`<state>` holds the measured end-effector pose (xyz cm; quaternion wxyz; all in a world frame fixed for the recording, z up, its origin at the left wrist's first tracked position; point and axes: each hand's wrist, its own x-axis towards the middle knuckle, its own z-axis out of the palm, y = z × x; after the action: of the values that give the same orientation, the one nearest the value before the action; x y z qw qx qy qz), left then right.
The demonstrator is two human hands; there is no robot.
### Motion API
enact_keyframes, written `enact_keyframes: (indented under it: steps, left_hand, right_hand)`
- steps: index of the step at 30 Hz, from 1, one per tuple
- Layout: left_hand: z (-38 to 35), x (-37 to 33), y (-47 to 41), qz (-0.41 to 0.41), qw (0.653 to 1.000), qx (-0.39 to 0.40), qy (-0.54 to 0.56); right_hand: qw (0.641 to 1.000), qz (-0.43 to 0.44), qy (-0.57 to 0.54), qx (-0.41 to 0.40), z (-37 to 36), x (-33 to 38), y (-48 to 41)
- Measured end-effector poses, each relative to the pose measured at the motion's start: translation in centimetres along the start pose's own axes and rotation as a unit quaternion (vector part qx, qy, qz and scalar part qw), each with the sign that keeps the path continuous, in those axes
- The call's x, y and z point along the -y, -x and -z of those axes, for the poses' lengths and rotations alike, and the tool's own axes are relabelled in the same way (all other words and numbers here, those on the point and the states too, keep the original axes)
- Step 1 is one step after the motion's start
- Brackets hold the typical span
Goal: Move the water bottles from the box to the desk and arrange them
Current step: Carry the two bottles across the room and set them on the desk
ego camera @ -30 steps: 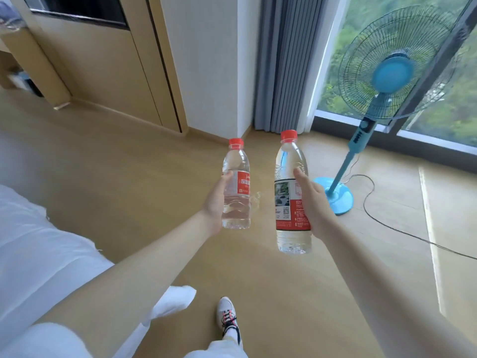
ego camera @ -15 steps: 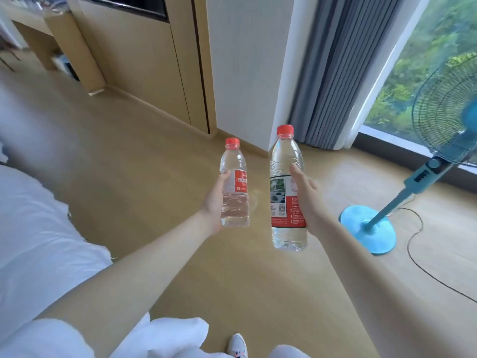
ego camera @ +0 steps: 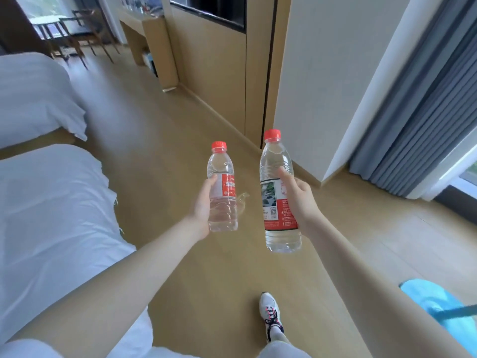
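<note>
Water bottles [ego camera: 224, 215] [ego camera: 274, 202] in hands [ego camera: 204, 208] [ego camera: 300, 200] over wooden floor [ego camera: 167, 151] beside beds [ego camera: 51, 208]

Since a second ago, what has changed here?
The view swung left: the fan base slid to the lower right, and a far bed and chairs came into view. Unchanged: left grip holds the small bottle, right grip the big bottle, both upright and apart.

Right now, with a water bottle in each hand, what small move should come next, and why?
Probably a step forward along the floor toward the wooden desk far ahead. The left hand grips the smaller bottle and the right hand grips the larger bottle, both upright and capped, so nothing needs regripping; the desk is simply out of reach.
</note>
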<state>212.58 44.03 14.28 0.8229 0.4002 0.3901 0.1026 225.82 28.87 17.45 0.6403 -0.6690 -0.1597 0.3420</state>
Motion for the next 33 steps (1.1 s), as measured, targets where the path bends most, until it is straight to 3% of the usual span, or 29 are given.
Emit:
enact_keyframes:
  steps: [15, 26, 33]
  left_hand:
    - [-5.6, -10.4, -14.0, -0.039, 0.99, -0.065, 0.121]
    - [0.7, -16.8, -20.6, -0.057, 0.985, -0.071, 0.148]
    - [8.3, -24.7, -26.5, -0.088, 0.985, -0.082, 0.124]
  right_hand:
    - [0.993, 0.005, 0.026, 0.119, 0.8, 7.5, -22.5]
    - [0.985, -0.023, 0.018, 0.17, -7.7, 8.7, -32.2]
    - [0.983, -0.014, 0.039, 0.18, -17.3, 10.5, -39.5]
